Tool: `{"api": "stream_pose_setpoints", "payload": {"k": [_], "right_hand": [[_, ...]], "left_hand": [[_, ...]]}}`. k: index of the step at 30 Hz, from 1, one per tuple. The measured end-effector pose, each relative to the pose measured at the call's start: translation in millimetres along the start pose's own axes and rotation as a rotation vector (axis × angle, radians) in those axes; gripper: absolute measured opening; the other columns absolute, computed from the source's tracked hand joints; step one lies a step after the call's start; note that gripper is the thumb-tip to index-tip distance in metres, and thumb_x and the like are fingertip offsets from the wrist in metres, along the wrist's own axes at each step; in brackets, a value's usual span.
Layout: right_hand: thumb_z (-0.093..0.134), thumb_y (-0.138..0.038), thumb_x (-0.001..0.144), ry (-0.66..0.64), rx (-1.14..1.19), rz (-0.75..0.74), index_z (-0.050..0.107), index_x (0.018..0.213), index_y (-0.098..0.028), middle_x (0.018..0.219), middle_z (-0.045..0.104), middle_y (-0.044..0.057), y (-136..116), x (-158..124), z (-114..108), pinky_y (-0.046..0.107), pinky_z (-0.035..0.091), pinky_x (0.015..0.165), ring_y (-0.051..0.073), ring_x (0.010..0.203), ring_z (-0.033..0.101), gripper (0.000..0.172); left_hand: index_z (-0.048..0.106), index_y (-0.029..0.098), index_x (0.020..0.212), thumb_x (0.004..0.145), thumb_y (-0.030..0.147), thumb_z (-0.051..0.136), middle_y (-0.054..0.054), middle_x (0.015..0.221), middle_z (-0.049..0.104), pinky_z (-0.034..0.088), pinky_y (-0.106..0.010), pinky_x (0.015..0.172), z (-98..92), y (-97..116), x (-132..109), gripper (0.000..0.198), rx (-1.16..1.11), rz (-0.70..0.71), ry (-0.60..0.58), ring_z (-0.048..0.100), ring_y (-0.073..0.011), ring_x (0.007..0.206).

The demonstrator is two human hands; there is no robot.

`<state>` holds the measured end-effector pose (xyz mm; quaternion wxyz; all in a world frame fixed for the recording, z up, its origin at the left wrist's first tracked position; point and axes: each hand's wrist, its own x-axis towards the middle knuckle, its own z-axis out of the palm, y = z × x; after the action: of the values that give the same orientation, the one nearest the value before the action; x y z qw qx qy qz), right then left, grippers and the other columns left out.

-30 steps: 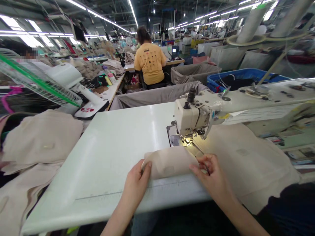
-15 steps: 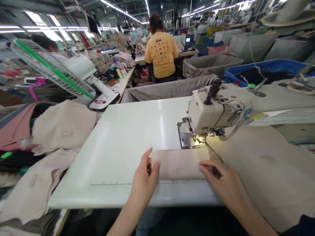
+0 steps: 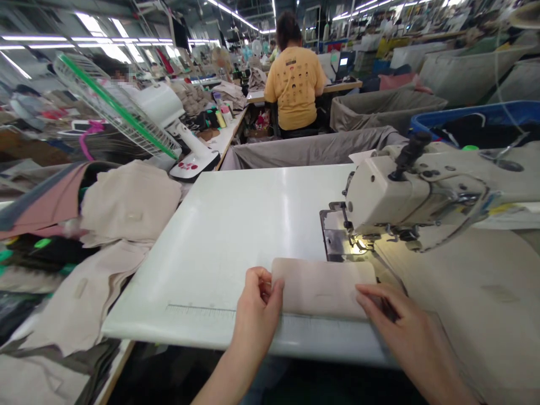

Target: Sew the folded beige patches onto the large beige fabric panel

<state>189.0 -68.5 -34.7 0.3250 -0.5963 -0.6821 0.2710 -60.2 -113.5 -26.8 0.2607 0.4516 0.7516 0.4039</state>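
left grip point(image 3: 258, 304) pinching cloth point(image 3: 323, 287) edge | right grip point(image 3: 399, 323) open, flat on cloth | cloth on table point(image 3: 236, 225) by machine point(image 3: 392, 197)

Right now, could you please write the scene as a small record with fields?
Left hand: fingers pinch the left end of the beige fabric piece
Right hand: lies flat and open on its right end
Fabric piece: folded, flat on the white table, just in front of the sewing machine needle
Left of table: pile of beige fabric
Behind: a person in a yellow shirt, seated, back turned
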Motion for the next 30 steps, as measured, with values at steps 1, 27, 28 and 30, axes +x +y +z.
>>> {"api": "stream_pose_setpoints", "payload": {"k": [1, 27, 28, 30], "right_hand": [[0.060, -0.051, 0.085, 0.000, 0.003, 0.002, 0.076, 0.086, -0.028, 0.088, 0.078, 0.002, -0.7, -0.2, 0.6, 0.029, 0.058, 0.070, 0.021, 0.073, 0.072, 0.028], [0.059, -0.052, 0.087, 0.022, -0.041, -0.021, 0.075, 0.086, -0.029, 0.090, 0.078, 0.001, 0.0, -3.6, -0.2, 0.026, 0.058, 0.070, 0.020, 0.075, 0.073, 0.028], [0.059, -0.053, 0.087, 0.021, -0.041, -0.016, 0.075, 0.086, -0.029, 0.090, 0.078, 0.002, 0.6, -3.7, -0.1, 0.027, 0.059, 0.070, 0.020, 0.075, 0.073, 0.029], [0.059, -0.054, 0.087, 0.017, -0.043, -0.004, 0.075, 0.086, -0.028, 0.091, 0.078, 0.002, 1.8, -4.1, 0.4, 0.028, 0.059, 0.070, 0.021, 0.076, 0.073, 0.030]], "left_hand": [[0.048, 0.023, 0.087, 0.089, 0.039, 0.057, 0.007, 0.064, 0.048, 0.041, -0.025, 0.055, -0.9, 1.0, 1.1, 0.019, 0.024, 0.014, -0.007, 0.051, -0.0137, 0.057], [0.074, 0.021, 0.103, 0.096, 0.025, 0.049, -0.004, 0.085, 0.067, 0.054, -0.029, 0.071, -5.8, 6.3, 11.0, 0.027, 0.229, 0.290, -0.108, 0.065, -0.0173, 0.074], [0.074, 0.021, 0.103, 0.095, 0.024, 0.049, -0.004, 0.084, 0.067, 0.054, -0.029, 0.071, -5.7, 6.5, 11.2, 0.026, 0.230, 0.289, -0.107, 0.065, -0.0173, 0.074], [0.075, 0.022, 0.102, 0.095, 0.024, 0.050, -0.004, 0.084, 0.067, 0.054, -0.029, 0.070, -5.7, 7.1, 11.6, 0.026, 0.229, 0.287, -0.101, 0.065, -0.0171, 0.073]]}}
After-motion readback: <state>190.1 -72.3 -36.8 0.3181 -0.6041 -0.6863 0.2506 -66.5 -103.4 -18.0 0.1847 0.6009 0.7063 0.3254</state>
